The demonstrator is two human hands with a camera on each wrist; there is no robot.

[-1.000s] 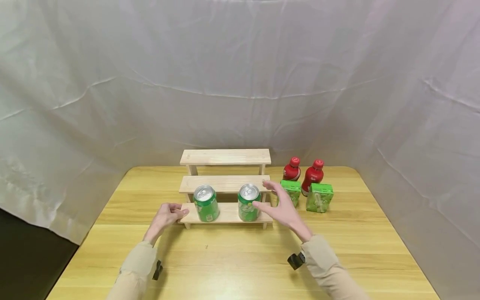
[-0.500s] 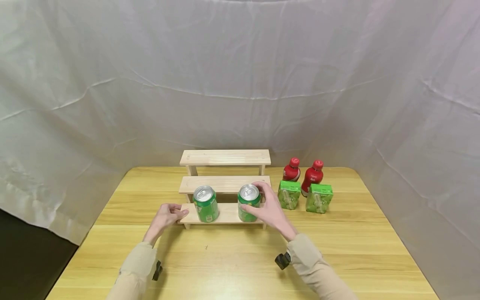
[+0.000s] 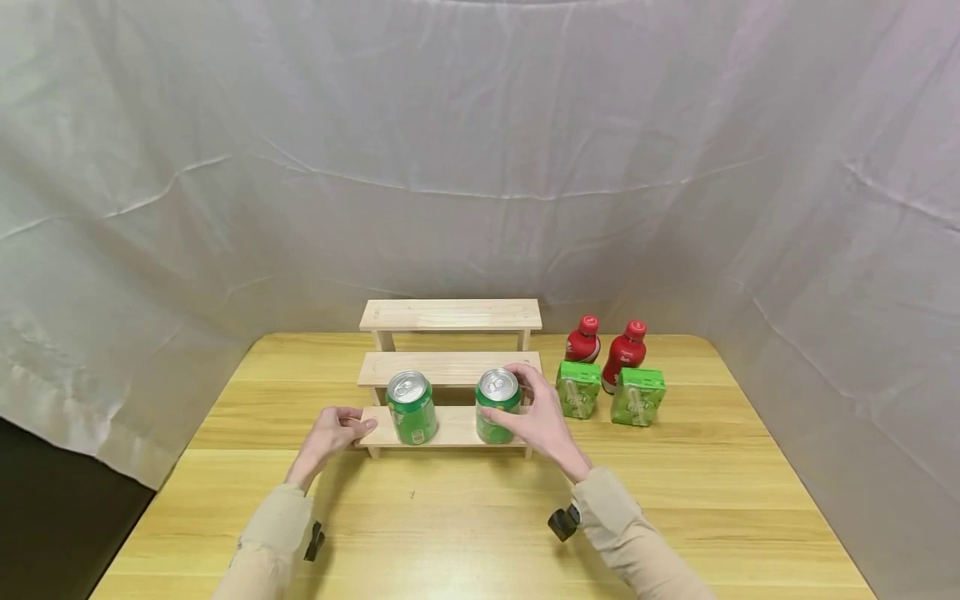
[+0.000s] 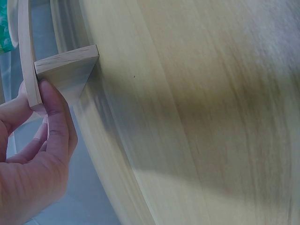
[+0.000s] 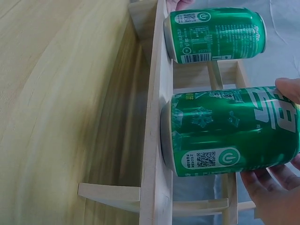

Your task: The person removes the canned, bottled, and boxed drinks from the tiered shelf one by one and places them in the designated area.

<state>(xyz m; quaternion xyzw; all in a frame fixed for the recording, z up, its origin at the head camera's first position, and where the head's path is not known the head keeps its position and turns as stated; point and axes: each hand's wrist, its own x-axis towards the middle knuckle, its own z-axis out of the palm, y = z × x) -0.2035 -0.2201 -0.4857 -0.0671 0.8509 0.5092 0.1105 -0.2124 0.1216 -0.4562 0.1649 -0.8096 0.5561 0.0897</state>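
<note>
Sleeves: we wear long beige sleeves on both arms; the left sleeve (image 3: 264,537) and the right sleeve (image 3: 633,533) reach to the wrists, with soft folds near the cuffs.
Cuffs: ours close snugly, the same beige cloth as the sleeves.
Left camera (image 3: 314,541): a small black unit sits at our left cuff, on the inner side of the wrist.
Right camera (image 3: 562,522): a small black boxy unit sits at our right cuff, also on the inner side.
Hands: our left hand (image 3: 333,433) and right hand (image 3: 536,414) are bare, without gloves or rings that we can make out.
</note>
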